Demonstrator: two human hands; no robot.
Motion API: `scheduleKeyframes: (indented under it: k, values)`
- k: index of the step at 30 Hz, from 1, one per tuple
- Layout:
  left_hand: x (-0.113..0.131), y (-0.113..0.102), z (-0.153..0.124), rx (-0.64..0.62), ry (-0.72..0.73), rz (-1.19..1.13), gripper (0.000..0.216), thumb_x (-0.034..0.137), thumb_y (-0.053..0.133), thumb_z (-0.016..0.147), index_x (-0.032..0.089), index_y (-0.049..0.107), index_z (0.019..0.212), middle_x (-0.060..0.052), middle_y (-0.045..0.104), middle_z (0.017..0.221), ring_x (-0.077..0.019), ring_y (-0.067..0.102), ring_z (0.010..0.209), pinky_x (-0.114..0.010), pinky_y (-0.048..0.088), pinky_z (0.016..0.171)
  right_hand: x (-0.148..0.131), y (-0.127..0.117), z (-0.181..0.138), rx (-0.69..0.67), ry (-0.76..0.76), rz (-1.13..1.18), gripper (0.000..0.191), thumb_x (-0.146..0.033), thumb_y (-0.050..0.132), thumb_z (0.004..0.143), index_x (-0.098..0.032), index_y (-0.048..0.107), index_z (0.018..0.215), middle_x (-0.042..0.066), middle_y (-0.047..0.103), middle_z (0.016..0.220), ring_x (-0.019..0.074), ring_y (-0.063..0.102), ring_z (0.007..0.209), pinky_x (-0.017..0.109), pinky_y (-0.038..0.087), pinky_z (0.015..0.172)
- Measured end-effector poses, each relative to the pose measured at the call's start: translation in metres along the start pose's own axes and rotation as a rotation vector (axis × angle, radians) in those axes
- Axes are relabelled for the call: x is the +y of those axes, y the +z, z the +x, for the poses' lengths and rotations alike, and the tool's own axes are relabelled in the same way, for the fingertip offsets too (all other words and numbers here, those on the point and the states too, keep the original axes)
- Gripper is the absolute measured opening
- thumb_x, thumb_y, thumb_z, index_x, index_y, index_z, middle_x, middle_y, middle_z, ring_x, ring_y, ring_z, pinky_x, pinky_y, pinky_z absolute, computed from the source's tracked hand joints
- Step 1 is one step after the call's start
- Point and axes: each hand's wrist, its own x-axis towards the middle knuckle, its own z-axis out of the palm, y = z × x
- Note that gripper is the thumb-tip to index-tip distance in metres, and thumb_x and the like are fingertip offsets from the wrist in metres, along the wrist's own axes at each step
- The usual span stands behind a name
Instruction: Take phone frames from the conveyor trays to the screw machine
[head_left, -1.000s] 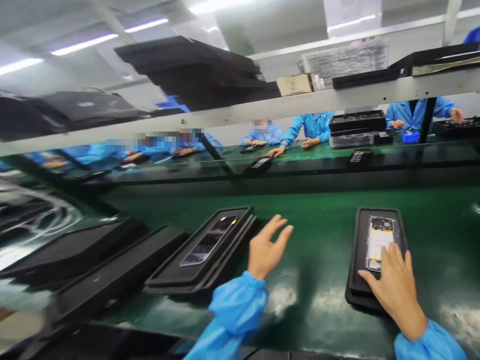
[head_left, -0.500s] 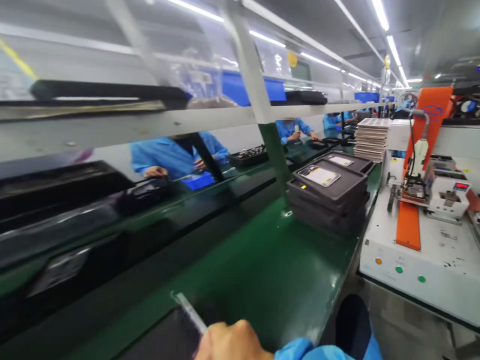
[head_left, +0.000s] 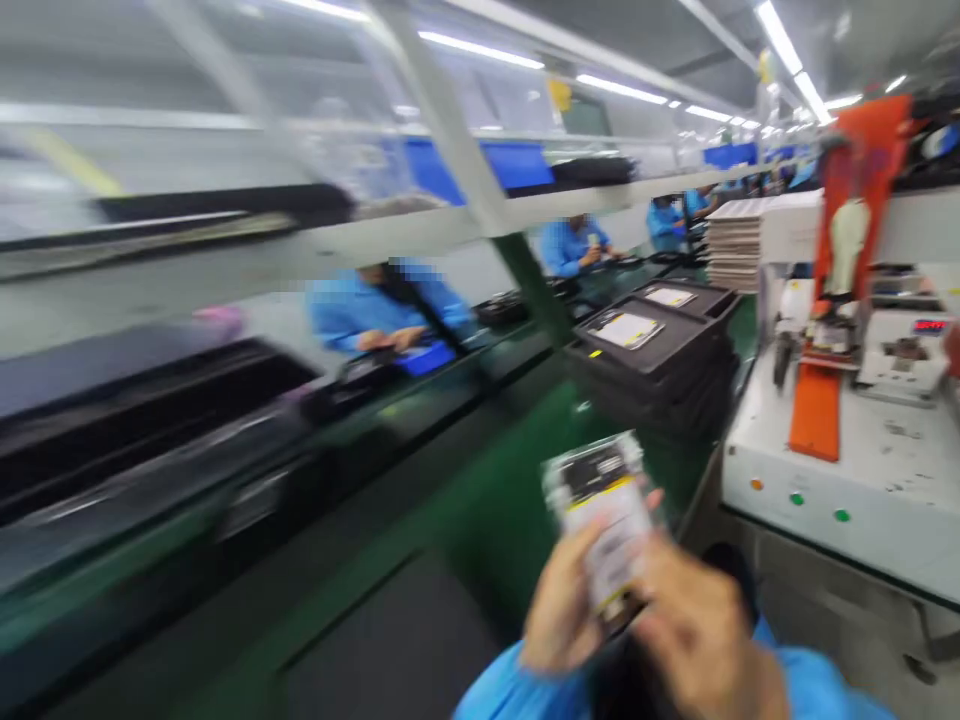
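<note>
Blurred phone frame (head_left: pixel 604 515) seemingly clasped between both hands' fingers (head_left: pixel 559 600).

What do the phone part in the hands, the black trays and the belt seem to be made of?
Phone part: probably metal and plastic, with a pale, slightly shiny face and a dark top; blur hides detail. Both the left hand and the right hand hold it. Black trays: likely moulded plastic or foam, matt, with raised rims. Belt: looks like green rubber or vinyl, smooth with a faint sheen.
</note>
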Motion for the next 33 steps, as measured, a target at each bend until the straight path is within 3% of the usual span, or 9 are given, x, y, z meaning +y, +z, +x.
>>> scheduleKeyframes:
  k: [3, 4, 10, 15, 18, 20, 28, 31, 33]
  values:
    - [-0.016, 0.049, 0.022, -0.259, -0.15, -0.234, 0.061, 0.047, 0.073, 0.066, 0.01, 0.061, 0.114, -0.017, 0.07, 0.105, -0.0331, 0.066, 0.098, -0.044, 0.052, 0.085, 0.039, -0.086, 0.009, 0.291, 0.5, -0.056, 0.032, -0.038, 0.053, 0.089, -0.019, 0.067, 0.109, 0.01, 0.062, 0.123, 0.024, 0.057, 0.116, 0.039, 0.044, 0.103]
    - [-0.025, 0.062, 0.029, -0.303, -0.175, -0.257, 0.06, 0.047, 0.074, 0.067, 0.008, 0.061, 0.112, -0.018, 0.07, 0.101, -0.0323, 0.067, 0.097, -0.043, 0.052, 0.085, 0.051, -0.104, 0.012, 0.305, 0.595, -0.011, 0.036, -0.044, 0.058, 0.084, -0.019, 0.068, 0.107, 0.01, 0.064, 0.121, 0.0263, 0.059, 0.113, 0.042, 0.045, 0.102]
    - [-0.07, 0.125, 0.047, -0.412, -0.236, -0.122, 0.062, 0.059, 0.071, 0.069, 0.005, 0.067, 0.097, -0.017, 0.072, 0.079, -0.0316, 0.07, 0.08, -0.04, 0.055, 0.076, 0.078, -0.15, 0.025, 0.218, 0.958, 0.573, 0.057, -0.055, 0.075, 0.064, -0.016, 0.065, 0.105, 0.008, 0.072, 0.089, 0.0236, 0.068, 0.079, 0.039, 0.055, 0.075]
    - [-0.082, 0.149, 0.047, -0.551, -0.12, -0.011, 0.055, 0.051, 0.081, 0.062, 0.009, 0.07, 0.097, -0.015, 0.073, 0.091, -0.03, 0.069, 0.087, -0.034, 0.056, 0.073, 0.09, -0.183, 0.029, 0.48, 0.965, 0.682, 0.052, -0.044, 0.086, 0.049, -0.016, 0.065, 0.087, 0.005, 0.071, 0.077, 0.0228, 0.067, 0.071, 0.037, 0.056, 0.069]
    - [-0.085, 0.153, 0.044, -0.694, -0.143, 0.11, 0.052, 0.043, 0.084, 0.062, 0.015, 0.069, 0.103, -0.014, 0.072, 0.097, -0.028, 0.07, 0.086, -0.03, 0.057, 0.063, 0.093, -0.206, 0.028, 0.525, 0.934, 0.629, 0.053, -0.043, 0.085, 0.051, -0.016, 0.064, 0.091, 0.005, 0.071, 0.074, 0.0219, 0.067, 0.067, 0.034, 0.055, 0.064]
    - [-0.088, 0.156, 0.045, -0.7, -0.161, 0.173, 0.049, 0.044, 0.082, 0.064, 0.016, 0.069, 0.102, -0.013, 0.072, 0.094, -0.0268, 0.07, 0.082, -0.026, 0.056, 0.056, 0.094, -0.218, 0.027, 0.516, 0.938, 0.558, 0.057, -0.045, 0.085, 0.052, -0.015, 0.063, 0.095, 0.005, 0.072, 0.075, 0.0208, 0.066, 0.065, 0.032, 0.054, 0.061]
    - [-0.103, 0.184, 0.051, -0.713, -0.069, 0.186, 0.05, 0.047, 0.079, 0.066, 0.015, 0.066, 0.103, -0.011, 0.069, 0.093, -0.0223, 0.067, 0.08, -0.022, 0.055, 0.054, 0.107, -0.244, 0.012, 0.594, 0.968, 0.324, 0.079, -0.063, 0.071, 0.063, -0.015, 0.052, 0.122, 0.015, 0.066, 0.113, 0.0304, 0.063, 0.103, 0.037, 0.056, 0.073]
    - [-0.113, 0.187, 0.055, -0.698, -0.013, 0.237, 0.051, 0.052, 0.075, 0.069, 0.016, 0.066, 0.104, -0.01, 0.068, 0.09, -0.0212, 0.064, 0.077, -0.023, 0.053, 0.053, 0.106, -0.248, 0.006, 0.669, 0.88, 0.162, 0.089, -0.064, 0.069, 0.065, -0.015, 0.041, 0.134, 0.019, 0.052, 0.133, 0.031, 0.053, 0.119, 0.043, 0.051, 0.09]
    - [-0.123, 0.186, 0.057, -0.652, 0.083, 0.329, 0.048, 0.053, 0.071, 0.073, 0.017, 0.067, 0.105, -0.01, 0.067, 0.087, -0.0213, 0.062, 0.075, -0.026, 0.053, 0.054, 0.101, -0.246, 0.004, 0.619, 0.836, 0.084, 0.097, -0.062, 0.071, 0.064, -0.015, 0.032, 0.14, 0.019, 0.04, 0.144, 0.0314, 0.044, 0.128, 0.047, 0.042, 0.102]
